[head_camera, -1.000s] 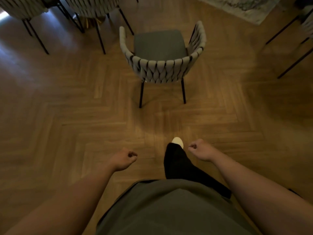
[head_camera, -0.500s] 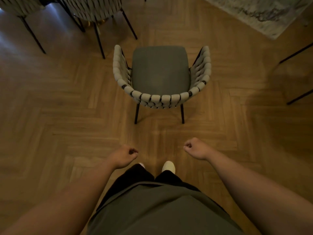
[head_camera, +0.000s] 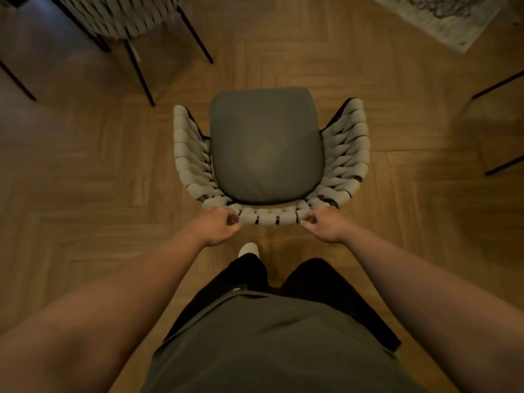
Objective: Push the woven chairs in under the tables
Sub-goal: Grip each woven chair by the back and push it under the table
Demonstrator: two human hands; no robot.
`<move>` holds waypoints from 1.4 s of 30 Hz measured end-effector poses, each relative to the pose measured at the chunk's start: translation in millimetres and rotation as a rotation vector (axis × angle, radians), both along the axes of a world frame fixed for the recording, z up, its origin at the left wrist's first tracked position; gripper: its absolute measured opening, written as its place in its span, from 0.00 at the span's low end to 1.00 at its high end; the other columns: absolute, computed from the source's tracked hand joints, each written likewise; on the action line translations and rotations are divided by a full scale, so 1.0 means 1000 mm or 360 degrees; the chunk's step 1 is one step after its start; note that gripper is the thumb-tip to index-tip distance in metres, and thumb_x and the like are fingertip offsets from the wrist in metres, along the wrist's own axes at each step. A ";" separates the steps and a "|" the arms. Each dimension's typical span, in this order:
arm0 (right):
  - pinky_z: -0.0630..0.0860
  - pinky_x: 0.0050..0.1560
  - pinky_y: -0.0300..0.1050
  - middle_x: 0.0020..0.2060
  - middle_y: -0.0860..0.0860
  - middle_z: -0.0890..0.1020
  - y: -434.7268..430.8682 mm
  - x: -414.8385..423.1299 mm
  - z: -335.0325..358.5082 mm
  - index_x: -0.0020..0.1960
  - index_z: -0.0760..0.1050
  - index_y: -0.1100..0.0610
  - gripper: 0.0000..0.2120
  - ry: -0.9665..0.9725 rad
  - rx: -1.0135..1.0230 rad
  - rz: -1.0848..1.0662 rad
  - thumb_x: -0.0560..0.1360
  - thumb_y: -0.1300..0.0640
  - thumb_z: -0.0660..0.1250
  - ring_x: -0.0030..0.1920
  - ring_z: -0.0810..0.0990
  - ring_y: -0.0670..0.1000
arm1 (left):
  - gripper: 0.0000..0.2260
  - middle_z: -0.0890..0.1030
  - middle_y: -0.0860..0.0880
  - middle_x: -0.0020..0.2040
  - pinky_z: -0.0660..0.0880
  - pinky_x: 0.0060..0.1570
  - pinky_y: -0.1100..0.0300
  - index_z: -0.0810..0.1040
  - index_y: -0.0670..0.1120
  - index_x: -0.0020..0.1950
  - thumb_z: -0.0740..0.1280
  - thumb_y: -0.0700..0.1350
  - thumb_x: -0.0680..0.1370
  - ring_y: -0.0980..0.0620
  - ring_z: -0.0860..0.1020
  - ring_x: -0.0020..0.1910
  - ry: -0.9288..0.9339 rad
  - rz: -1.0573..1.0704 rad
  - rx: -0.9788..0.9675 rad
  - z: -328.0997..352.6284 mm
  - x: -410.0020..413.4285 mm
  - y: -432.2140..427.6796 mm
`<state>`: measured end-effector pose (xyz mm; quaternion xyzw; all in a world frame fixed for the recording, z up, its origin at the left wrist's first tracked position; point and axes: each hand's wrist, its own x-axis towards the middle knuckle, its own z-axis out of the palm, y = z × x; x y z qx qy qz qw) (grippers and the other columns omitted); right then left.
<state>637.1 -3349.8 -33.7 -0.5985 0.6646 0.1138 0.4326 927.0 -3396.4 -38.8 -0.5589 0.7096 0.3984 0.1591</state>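
A woven chair [head_camera: 344, 154] with pale braided arms and back and a grey seat cushion [head_camera: 265, 146] stands on the wooden floor right in front of me, its back toward me. My left hand [head_camera: 217, 226] and my right hand [head_camera: 324, 226] are at the two ends of the backrest's top rim [head_camera: 269, 217]. Both have their fingers curled, and the knuckles touch the rim. No finger visibly wraps over it.
A second woven chair [head_camera: 122, 15] on thin black legs stands at the far left. A pale marbled surface [head_camera: 442, 15] fills the far right corner. Black furniture legs [head_camera: 499, 83] stick in from the right. My own legs and a white shoe [head_camera: 248, 249] are below the hands.
I have walked up to the chair, which now sits much closer and lower in view. Both hands have moved forward from near my body to its backrest rim.
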 end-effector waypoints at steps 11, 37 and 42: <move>0.72 0.48 0.49 0.59 0.56 0.80 -0.082 -0.038 -0.044 0.71 0.71 0.54 0.28 0.0204 0.0184 0.0473 0.80 0.36 0.60 0.59 0.78 0.58 | 0.27 0.75 0.49 0.69 0.74 0.60 0.48 0.73 0.53 0.70 0.61 0.67 0.77 0.47 0.74 0.66 -0.0356 -0.0515 0.0042 -0.046 -0.025 -0.076; 0.69 0.37 0.45 0.40 0.50 0.79 -0.016 -0.009 -0.113 0.56 0.75 0.49 0.48 0.0460 -0.0423 0.0595 0.63 0.16 0.37 0.43 0.79 0.52 | 0.41 0.78 0.55 0.40 0.69 0.33 0.58 0.75 0.52 0.46 0.36 0.81 0.68 0.52 0.77 0.35 -0.0157 -0.1345 -0.0480 -0.118 -0.006 -0.066; 0.75 0.42 0.46 0.42 0.50 0.80 0.022 0.007 -0.116 0.55 0.75 0.49 0.44 0.0502 -0.0396 0.0418 0.66 0.16 0.42 0.44 0.79 0.51 | 0.39 0.77 0.54 0.38 0.67 0.31 0.59 0.74 0.51 0.43 0.39 0.81 0.70 0.52 0.75 0.32 -0.0070 -0.1499 -0.0524 -0.124 -0.001 -0.059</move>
